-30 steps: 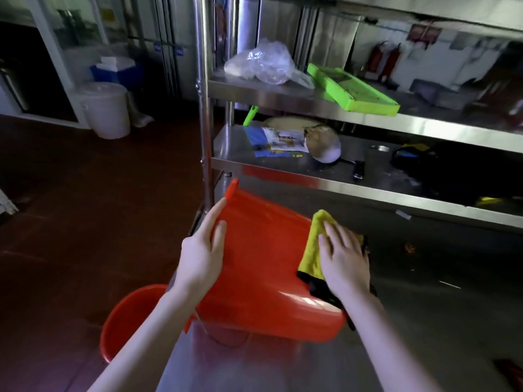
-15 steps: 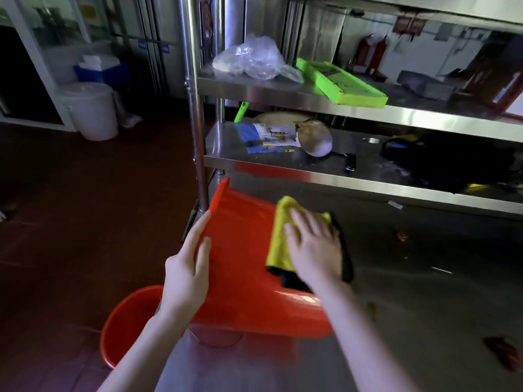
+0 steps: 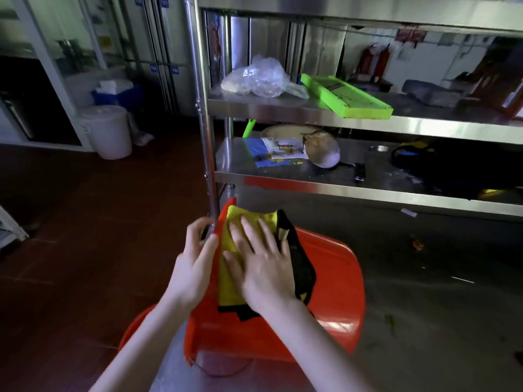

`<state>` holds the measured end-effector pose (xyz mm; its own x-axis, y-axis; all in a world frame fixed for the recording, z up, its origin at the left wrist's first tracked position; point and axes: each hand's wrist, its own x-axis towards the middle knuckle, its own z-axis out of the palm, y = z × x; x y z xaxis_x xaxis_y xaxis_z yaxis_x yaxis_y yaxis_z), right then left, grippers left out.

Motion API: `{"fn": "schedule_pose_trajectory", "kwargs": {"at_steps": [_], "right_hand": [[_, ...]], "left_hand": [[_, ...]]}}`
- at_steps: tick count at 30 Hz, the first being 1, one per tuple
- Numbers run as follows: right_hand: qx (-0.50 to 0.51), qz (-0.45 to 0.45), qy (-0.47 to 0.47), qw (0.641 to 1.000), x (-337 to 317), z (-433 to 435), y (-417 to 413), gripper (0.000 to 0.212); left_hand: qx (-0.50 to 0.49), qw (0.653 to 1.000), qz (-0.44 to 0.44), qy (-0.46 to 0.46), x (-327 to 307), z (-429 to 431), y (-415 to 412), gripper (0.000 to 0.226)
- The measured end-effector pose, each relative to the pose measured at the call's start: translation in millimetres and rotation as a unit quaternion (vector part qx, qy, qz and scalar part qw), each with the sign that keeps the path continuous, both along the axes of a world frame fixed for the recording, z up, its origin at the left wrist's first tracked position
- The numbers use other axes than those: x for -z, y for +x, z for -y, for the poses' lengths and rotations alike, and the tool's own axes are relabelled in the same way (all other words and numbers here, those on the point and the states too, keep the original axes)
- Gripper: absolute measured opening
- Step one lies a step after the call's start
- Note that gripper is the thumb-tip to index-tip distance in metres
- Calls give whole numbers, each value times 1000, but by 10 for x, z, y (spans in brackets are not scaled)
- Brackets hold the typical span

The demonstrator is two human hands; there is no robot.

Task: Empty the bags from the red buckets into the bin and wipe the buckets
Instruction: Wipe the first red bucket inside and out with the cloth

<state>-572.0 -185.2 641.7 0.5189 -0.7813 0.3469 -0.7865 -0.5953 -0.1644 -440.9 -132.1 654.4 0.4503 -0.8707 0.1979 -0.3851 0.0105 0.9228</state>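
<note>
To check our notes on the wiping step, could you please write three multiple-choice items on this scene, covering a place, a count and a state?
1. Where does the bright green plastic tray lie? A. upper steel shelf B. floor C. inside a bucket
2. How many red plastic buckets show? A. one B. two C. four
3. How is the right hand? A. fisted B. flat on the yellow-and-black cloth C. hanging idle
Answers: A, it rests on that shelf; B, the tipped bucket and the second bucket lower left; B, straight fingers press the cloth.
</note>
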Motion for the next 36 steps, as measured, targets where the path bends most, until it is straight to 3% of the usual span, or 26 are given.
{"fn": "schedule_pose_trajectory", "kwargs": {"at_steps": [3,5,10,13,16,19,22,24,26,29,32,34,36], "right_hand": [[0,13,-23,1000,123,-171,-102,55],[2,22,-23,999,144,-151,-205,54],[96,1,21,995,177,243,-839,59],[188,10,109,976,183,623,-1246,68],[221,38,199,954,77,917,-1241,63],[168,6,153,974,0,849,-769,59],[34,10,54,998,-43,462,-187,60],[-33,11,22,999,-33,300,-6,58],[-39,7,20,999,-4,348,-81,59],[53,16,44,998,69,628,-478,63],[169,21,158,973,102,1084,-1043,65],[199,14,241,950,75,1265,-1286,64],[196,0,248,949,57,1284,-1231,62]], "left_hand": [[-25,997,0,77,-258,573,-20,46],[-53,992,53,99,-272,734,-175,43],[-37,994,95,-36,2,391,-297,37],[-15,994,86,-67,164,209,-331,43],[-29,995,62,-72,236,176,-376,43],[-35,996,47,-64,219,252,-341,43],[-48,995,63,-56,194,289,-308,43],[-66,995,56,-49,201,252,-282,43],[-71,994,63,-49,229,214,-271,42],[-62,992,96,-60,259,218,-305,40],[-45,992,92,-75,298,180,-366,39],[-45,991,92,-90,341,117,-370,41],[-43,990,86,-100,384,75,-372,42]]}}
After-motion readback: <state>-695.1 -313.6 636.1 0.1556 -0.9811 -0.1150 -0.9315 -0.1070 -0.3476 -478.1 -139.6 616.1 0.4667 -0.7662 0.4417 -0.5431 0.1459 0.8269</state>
